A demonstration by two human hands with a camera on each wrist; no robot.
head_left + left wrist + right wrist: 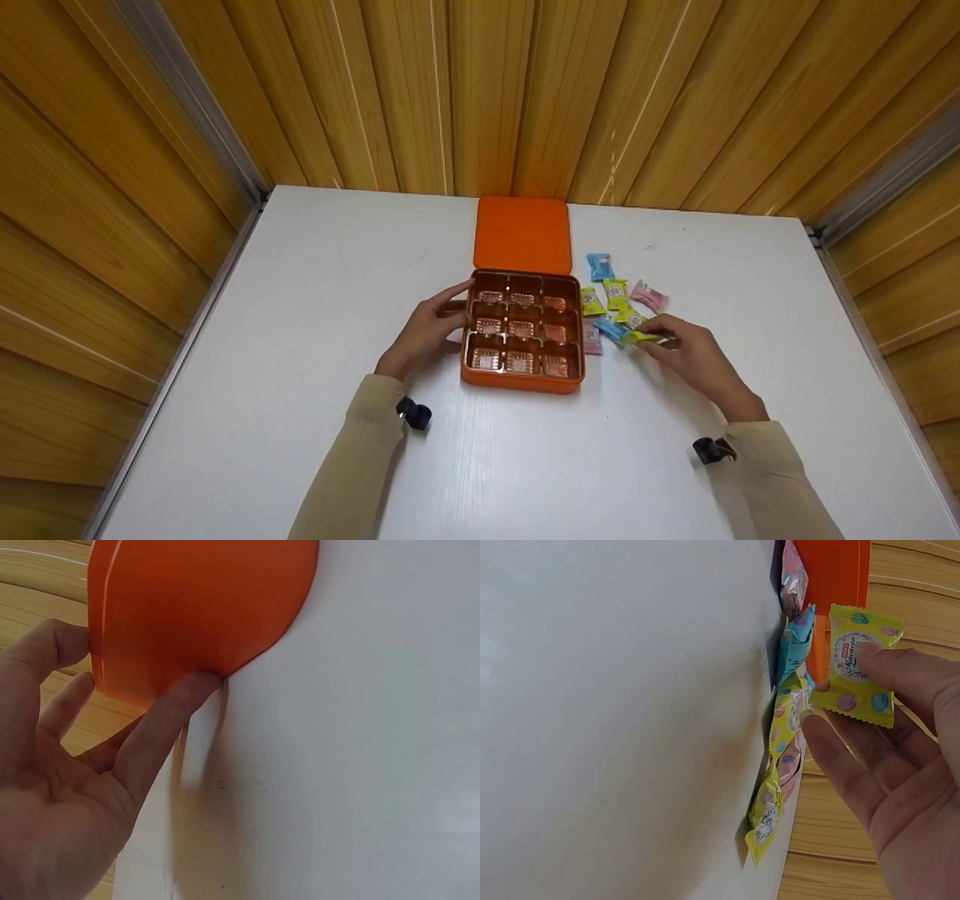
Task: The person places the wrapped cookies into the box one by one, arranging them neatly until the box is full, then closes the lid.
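An orange box point(521, 384) stands uncovered, with a clear insert of several square compartments inside. My left hand point(429, 330) touches its left side, the fingertips spread along the wall; in the left wrist view the hand point(82, 772) meets the orange side wall point(202, 607) at the rim and low down. Between thumb and fingers, my right hand point(694, 356) pinches a yellow wrapped candy point(859, 679) printed "Macaron". This candy is just right of the loose pile, where yellow candies point(616, 292), a blue candy point(611, 330) and a pink candy point(592, 337) lie close together.
Behind the box lies its orange lid point(523, 234), flat on the white table point(337, 300). Another blue candy point(600, 267) and a pink candy point(649, 296) lie at the pile's far side. Wood-patterned panels point(480, 90) enclose the table at the back and sides.
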